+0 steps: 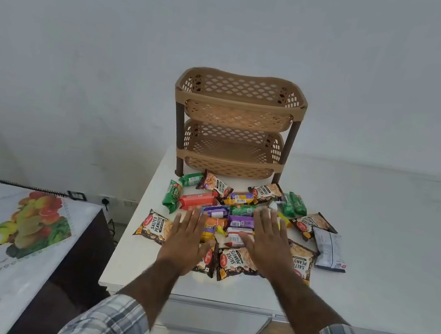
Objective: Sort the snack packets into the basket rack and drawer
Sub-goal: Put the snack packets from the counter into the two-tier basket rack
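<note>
Two checked sleeves (pixel 110 322): at the lower edge, forearms reaching forward.
Left hand (pixel 187 240): flat, palm down, fingers straight and spread over the heap's near side, gripping nothing.
Right hand (pixel 266 242): likewise flat and spread, just beside it.
Snack packets (pixel 239 221): loose heap on the white counter (pixel 373 247) (peanut bags, green, red and purple wrappers).
Basket rack (pixel 235 129): two tan tiers on brown legs, upright just behind the heap.
</note>
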Demonstrator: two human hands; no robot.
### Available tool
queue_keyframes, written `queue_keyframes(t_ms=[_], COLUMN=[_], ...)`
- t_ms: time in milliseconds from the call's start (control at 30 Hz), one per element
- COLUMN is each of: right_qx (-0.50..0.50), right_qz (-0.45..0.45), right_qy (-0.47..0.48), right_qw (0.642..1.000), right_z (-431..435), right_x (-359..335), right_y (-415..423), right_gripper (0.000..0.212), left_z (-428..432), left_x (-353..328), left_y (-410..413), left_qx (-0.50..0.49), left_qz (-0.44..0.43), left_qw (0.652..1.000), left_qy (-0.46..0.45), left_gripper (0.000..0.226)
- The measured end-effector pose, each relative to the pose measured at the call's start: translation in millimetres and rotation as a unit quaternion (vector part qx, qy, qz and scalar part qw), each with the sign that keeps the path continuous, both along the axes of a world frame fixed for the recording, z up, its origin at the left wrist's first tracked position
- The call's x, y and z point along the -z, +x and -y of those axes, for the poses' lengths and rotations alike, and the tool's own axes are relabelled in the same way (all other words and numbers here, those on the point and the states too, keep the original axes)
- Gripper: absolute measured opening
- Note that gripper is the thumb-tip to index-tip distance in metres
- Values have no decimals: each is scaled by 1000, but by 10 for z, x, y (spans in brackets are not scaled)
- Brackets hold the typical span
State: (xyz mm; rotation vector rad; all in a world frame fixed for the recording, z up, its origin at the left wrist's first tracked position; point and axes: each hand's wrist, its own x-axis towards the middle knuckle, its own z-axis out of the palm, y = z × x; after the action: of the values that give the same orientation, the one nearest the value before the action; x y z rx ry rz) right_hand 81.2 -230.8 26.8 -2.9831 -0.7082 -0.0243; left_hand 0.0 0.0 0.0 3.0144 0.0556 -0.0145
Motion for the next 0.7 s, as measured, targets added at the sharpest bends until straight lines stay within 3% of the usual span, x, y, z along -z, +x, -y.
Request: queue_keyframes(t_ms=[267,700], right_qx=[-41,-76], right_qz=[-36,-51], right_qy=[-18,-45], right_qw=[998,995], right_z=[-21,94], right_x=[373,676], right_y=[-262,-197], right_gripper=[91,87], left_z=[63,149], left_x=[289,512], left_y=[-154,-162], left_qx=[-4,-40], left_qz=[-25,24], left_qw=[1000,999], left_qy=[6,-20], left_gripper=[84,77])
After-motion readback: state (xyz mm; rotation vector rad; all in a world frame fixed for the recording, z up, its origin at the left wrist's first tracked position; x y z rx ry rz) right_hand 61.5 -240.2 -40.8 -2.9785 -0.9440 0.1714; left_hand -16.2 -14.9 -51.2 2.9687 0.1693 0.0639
